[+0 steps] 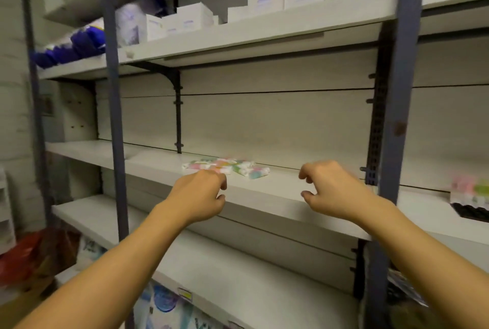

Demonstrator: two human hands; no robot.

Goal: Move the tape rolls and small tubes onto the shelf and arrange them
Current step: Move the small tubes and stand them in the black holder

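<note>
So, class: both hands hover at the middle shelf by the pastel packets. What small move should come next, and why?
Probably the left hand reaches forward to the pastel packets: they lie in a loose, uneven heap just beyond its fingers, and both hands hold nothing.

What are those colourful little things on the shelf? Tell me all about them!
The small tubes are a loose, blurred cluster of short pastel pieces, pink, green, blue and white, seemingly wrapped in packets. They lie flat near the middle of the grey shelf, toward its back. The left hand hovers right in front of them; whether its fingers touch them cannot be told.
</note>
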